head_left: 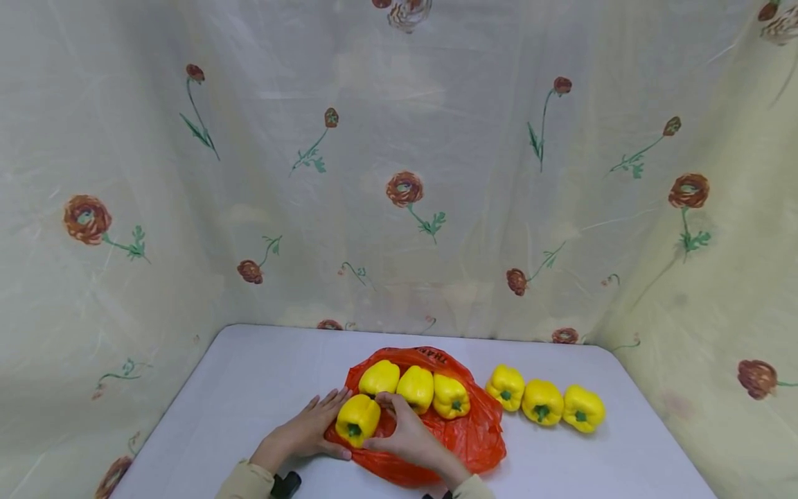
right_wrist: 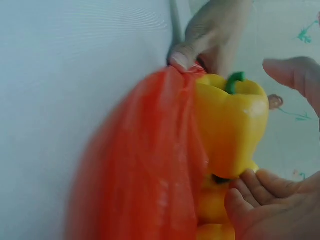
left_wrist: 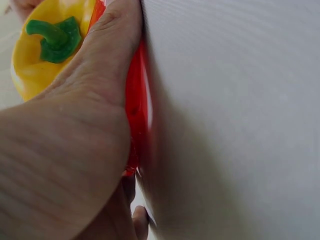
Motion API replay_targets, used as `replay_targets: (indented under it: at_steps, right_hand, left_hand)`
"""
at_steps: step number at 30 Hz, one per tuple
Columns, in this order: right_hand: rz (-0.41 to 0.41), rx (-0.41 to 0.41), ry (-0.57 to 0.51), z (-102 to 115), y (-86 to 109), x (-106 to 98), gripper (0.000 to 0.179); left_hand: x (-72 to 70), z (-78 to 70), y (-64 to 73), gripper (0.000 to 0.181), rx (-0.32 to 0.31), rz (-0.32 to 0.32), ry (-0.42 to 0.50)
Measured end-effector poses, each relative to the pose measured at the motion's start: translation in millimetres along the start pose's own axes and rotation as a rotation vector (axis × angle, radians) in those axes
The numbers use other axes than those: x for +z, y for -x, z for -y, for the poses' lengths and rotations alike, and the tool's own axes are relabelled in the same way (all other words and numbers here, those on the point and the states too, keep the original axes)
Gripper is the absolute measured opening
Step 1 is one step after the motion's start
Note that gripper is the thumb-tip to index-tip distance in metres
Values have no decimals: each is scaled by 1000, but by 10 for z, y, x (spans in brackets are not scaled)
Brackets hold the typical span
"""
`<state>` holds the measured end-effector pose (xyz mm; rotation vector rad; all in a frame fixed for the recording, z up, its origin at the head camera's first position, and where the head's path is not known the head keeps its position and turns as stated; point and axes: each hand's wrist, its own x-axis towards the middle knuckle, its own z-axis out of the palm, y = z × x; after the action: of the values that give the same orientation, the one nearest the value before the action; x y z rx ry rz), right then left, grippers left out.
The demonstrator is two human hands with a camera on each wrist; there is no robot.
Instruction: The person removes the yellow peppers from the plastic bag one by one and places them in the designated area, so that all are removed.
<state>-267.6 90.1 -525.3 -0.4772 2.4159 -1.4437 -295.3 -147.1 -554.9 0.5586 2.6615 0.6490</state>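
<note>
A yellow bell pepper [head_left: 358,416] with a green stem sits at the near left of a spread red plastic bag [head_left: 464,440]. My left hand [head_left: 309,428] lies flat beside it with fingers extended, its thumb on the bag's edge, as the right wrist view also shows. Around the pepper's right side is my right hand [head_left: 408,435]; in the right wrist view its thumb stands apart from the pepper [right_wrist: 232,125] and the fingertips [right_wrist: 248,177] are at its lower end. Three more yellow peppers [head_left: 415,389] sit behind on the bag, partly hidden.
To the right of the bag, three yellow bell peppers [head_left: 542,403] stand in a row on the white table [head_left: 262,367]. A flower-patterned curtain [head_left: 464,277] encloses the table at the back and both sides.
</note>
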Motion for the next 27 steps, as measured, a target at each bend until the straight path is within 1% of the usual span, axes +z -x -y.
replay_targets:
  at_steps: [2,9,16,20,23,27]
  right_hand:
    - [-12,16,14,-1,4,25,83]
    - [-59,20,-55,-29,-28,98,83]
    - [-88,38,-40,-68,-73,206,86]
    - [-84,54,-32,-113,-86,240,87]
    - [-70,66,-65,-160,-99,248,85]
    - [-57,49,-123,-224,-127,249,81]
  left_hand:
    - [-2,-6,2,111,0,1,4]
    - [-1,-10,3,111,-5,0,-8]
    - [0,-1,-3,110,-13,2,5]
    - [1,10,-5,110,-13,9,14]
    - [1,15,-15,111,-15,14,14]
    - [-6,7,-20,110,-20,15,8]
